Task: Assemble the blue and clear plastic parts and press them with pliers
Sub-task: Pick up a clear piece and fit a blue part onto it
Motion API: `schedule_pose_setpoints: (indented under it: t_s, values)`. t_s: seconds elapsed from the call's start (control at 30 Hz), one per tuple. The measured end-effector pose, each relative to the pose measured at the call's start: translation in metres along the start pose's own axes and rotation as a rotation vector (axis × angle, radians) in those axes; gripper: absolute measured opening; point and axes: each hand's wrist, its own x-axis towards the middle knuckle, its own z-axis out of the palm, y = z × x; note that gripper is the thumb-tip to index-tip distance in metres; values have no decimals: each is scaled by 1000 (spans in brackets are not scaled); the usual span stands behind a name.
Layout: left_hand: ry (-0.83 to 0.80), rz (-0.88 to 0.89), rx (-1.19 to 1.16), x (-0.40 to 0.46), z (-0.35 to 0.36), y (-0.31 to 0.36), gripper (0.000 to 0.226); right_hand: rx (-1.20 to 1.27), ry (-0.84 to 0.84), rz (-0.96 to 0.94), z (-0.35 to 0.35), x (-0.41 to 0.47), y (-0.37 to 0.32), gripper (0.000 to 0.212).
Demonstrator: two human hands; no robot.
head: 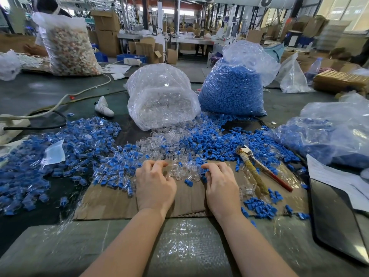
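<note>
Ribbed blue parts on corrugated cardboard

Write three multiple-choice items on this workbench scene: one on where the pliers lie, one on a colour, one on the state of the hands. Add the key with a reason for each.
1. Where do the pliers lie?
A. On the cardboard sheet, to the right of the right hand
B. Inside the bag of clear parts
C. In the left hand

2. What colour are the parts in the tall bag of blue parts at the back right?
A. Red
B. Blue
C. Yellow

3. How are both hands?
A. Flat, palms up
B. Gripping the pliers
C. Palms down, fingers curled into the loose parts

Key: 1 A, the pliers rest untouched on the cardboard; 2 B, the bag's contents are plainly blue; 3 C, both sets of fingertips curl among clear and blue pieces.
</note>
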Motion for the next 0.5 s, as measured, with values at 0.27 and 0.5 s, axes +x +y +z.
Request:
schedule_pose_setpoints:
  t_s: [0.27, 0.5]
  values:
    - [5, 40, -103, 1, 1, 1, 17, 65, 11, -6, -2, 0, -1, 16]
    - [-10, 29, -260, 0, -4, 4, 10, 115, -17, -2, -4, 1, -1, 11]
